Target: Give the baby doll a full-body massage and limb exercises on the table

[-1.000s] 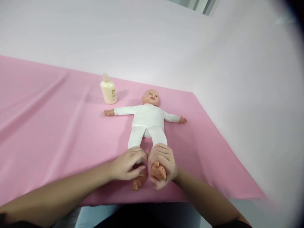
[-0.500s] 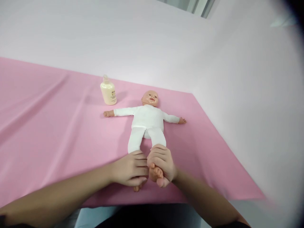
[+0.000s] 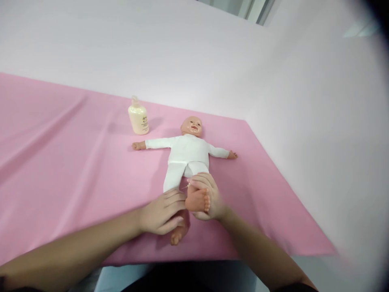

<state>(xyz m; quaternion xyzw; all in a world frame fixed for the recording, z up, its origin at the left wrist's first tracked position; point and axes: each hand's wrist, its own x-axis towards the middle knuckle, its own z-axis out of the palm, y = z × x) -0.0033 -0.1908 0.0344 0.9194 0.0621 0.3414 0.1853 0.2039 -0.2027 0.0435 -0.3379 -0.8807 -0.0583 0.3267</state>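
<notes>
Lifted higher now, the doll's foot (image 3: 198,200) is riding up in my right hand (image 3: 209,194).
I'm cupping it there, left hand (image 3: 162,211) pressing flat on the other leg (image 3: 179,227) on the pink sheet (image 3: 75,162); next I'm judging a gentle knee bend.

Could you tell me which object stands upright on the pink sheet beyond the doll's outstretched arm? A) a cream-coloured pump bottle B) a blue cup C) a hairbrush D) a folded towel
A: a cream-coloured pump bottle stands upright on the pink sheet, just beyond the doll's outstretched arm and apart from it.
</notes>
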